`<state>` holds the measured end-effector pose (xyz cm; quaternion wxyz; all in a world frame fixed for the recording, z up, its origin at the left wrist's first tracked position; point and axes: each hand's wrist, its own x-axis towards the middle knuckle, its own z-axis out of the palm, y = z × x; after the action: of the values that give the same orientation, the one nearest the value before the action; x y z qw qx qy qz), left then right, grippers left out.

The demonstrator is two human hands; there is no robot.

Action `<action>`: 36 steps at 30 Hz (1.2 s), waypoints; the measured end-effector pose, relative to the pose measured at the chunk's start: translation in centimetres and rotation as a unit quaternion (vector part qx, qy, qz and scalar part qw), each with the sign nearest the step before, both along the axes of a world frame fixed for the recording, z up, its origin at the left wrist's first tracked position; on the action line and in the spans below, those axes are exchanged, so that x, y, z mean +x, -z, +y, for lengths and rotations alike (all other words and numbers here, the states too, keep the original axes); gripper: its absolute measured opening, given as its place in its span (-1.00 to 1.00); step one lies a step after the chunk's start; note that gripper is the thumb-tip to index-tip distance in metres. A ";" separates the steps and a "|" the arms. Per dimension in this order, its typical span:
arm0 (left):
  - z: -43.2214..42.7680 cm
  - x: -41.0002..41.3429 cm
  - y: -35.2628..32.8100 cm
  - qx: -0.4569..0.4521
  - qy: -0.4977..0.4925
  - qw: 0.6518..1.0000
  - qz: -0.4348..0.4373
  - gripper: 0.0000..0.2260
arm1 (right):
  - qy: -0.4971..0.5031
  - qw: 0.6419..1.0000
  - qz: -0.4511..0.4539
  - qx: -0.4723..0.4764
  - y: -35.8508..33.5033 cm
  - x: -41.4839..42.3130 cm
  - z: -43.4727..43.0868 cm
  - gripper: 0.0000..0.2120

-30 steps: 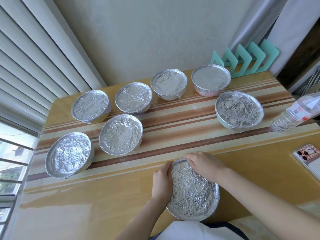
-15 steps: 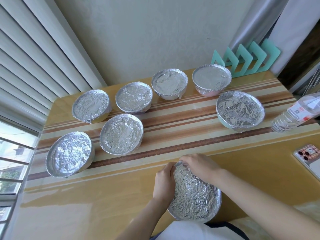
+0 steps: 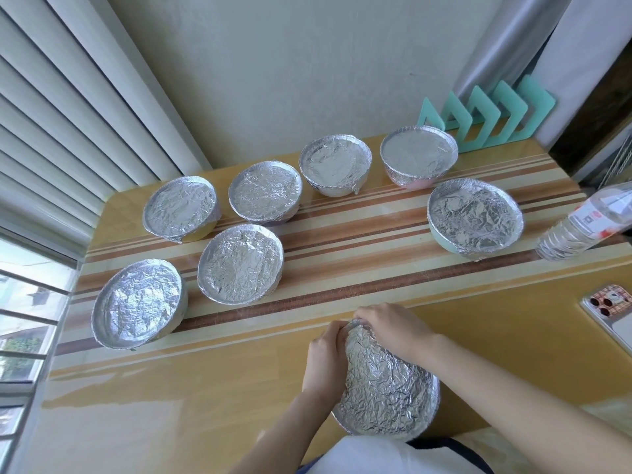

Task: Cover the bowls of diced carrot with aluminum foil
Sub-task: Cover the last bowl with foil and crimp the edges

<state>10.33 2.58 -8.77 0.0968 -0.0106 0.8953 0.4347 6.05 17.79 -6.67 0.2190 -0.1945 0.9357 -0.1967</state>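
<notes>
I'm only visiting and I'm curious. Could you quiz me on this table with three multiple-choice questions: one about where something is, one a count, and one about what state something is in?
1. Where is the water bottle?
A. at the table's right edge
B. on the left, by the window
C. in the middle of the table

2. How many foil-covered bowls are in view?
A. six
B. eight
C. ten

3. What state is the nearest bowl in?
A. bare, carrot showing
B. foil-covered, gripped at its far rim
C. upside down, untouched

Answers:
1 A: it is past the large bowl on the right.
2 B: seven stand apart on the table, plus the one being handled.
3 B: the left hand and right hand curl over its rim.
</notes>
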 end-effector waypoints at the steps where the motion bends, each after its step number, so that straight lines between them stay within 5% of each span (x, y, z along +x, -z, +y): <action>1: -0.1 0.1 0.1 -0.002 -0.001 1.000 -0.012 -0.82 | -0.001 1.000 -0.004 0.002 0.2 0.1 0.0 -0.67; 22: 0.0 0.4 -0.6 -0.017 -0.016 0.999 -0.025 -0.79 | 0.147 0.977 -0.096 -0.124 -0.4 0.6 1.6 -0.74; 36: 0.1 0.3 -0.4 -0.006 -0.063 0.998 -0.031 -0.78 | 0.148 0.974 -0.109 -0.130 0.0 0.0 2.0 -0.71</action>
<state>10.61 2.68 -8.36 0.0970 -0.0805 0.8918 0.4344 6.01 19.77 -6.70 0.2607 -0.0586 0.8910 -0.3670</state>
